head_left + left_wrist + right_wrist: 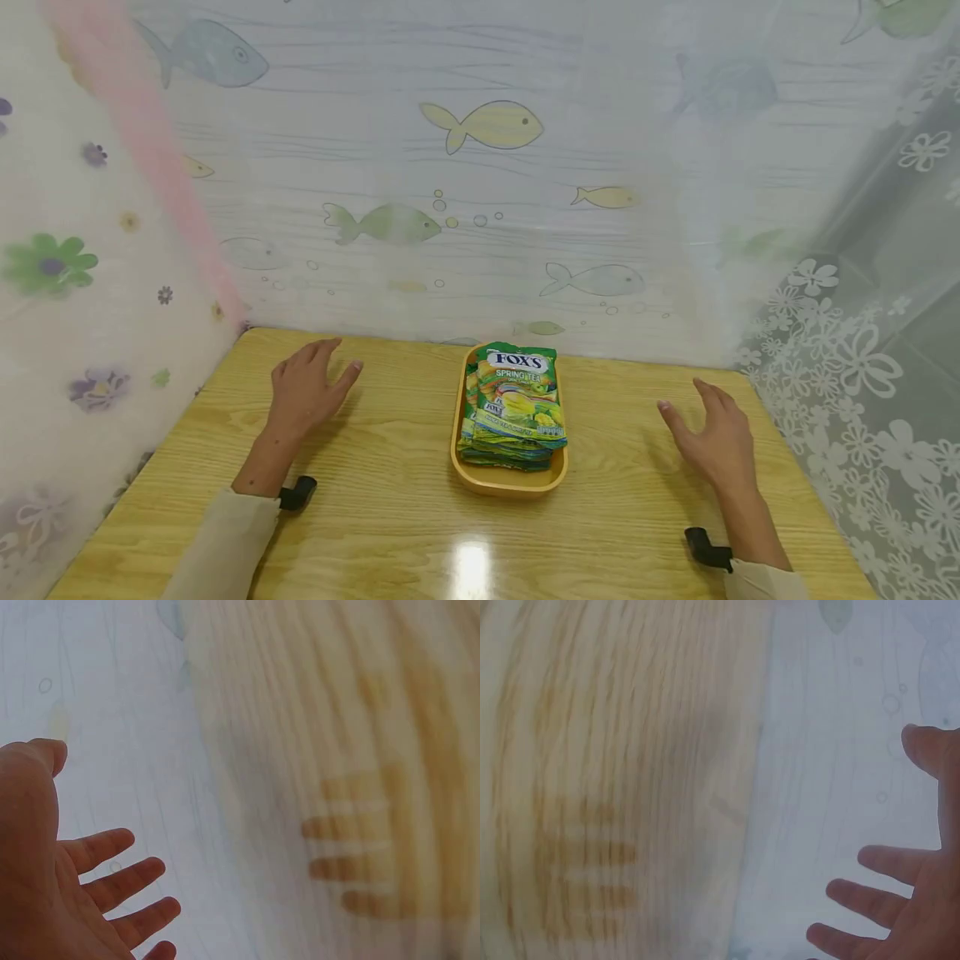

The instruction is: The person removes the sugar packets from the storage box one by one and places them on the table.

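A stack of green candy packets (519, 396) labelled Fox's Spring Tea lies in a yellow oval tray (510, 487) near the table's far side. To the left of the tray, my left hand (306, 392) hovers over the wood with thumb and fingers spread, holding nothing. Off to the tray's right, my right hand (716, 437) is held up in the same way, its fingers apart. Both wrist views show loose, extended fingers with nothing between them; neither hand touches the tray or packets.
The wooden table (375, 533) has a glossy, reflective top. Behind it hangs a white curtain (480, 250) printed with fish, and flowered sheets (862, 400) close off the sides. Black wrist mounts (298, 493) stick out from both sleeves.
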A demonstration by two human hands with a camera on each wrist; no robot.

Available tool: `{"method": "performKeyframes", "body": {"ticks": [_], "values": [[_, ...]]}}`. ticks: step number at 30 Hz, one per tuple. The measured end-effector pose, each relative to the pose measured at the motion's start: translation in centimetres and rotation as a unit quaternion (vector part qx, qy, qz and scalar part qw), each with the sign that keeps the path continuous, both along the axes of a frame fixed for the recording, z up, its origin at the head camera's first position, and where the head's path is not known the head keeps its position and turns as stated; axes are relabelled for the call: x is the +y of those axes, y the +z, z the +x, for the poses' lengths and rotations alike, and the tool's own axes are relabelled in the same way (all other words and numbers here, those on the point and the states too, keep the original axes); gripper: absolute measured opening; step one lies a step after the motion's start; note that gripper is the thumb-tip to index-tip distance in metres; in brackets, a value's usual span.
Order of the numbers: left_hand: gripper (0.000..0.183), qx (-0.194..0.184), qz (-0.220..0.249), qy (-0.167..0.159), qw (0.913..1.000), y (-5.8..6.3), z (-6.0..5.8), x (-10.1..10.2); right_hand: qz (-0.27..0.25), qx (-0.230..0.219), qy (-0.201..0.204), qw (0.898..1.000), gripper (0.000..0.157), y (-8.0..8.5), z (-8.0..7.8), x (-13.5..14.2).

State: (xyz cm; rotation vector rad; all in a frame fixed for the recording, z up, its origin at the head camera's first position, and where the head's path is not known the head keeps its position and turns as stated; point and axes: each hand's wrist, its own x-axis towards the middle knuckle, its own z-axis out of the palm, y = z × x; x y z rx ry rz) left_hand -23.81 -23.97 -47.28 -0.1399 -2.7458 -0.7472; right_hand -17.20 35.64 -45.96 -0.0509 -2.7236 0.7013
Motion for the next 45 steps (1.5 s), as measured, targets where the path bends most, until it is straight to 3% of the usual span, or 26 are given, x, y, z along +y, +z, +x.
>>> {"method": "performKeyframes", "body": {"ticks": [13,24,45], "values": [[0.064,0.007,0.017,-0.030,0.9994,0.2,0.1,1.4,-0.020,-0.007,0.017,1.000,0.078,0.7,-0.2,-1.4],[0.068,-0.033,0.042,-0.048,0.9974,-0.1,0.0,3.1,-0.038,-0.021,0.043,0.998,0.077,1.3,-0.7,-2.7],[0.064,-0.049,0.101,-0.089,0.9896,-0.5,-0.6,7.5,-0.052,-0.039,0.060,0.996,0.078,2.4,-2.2,-6.3]]}}
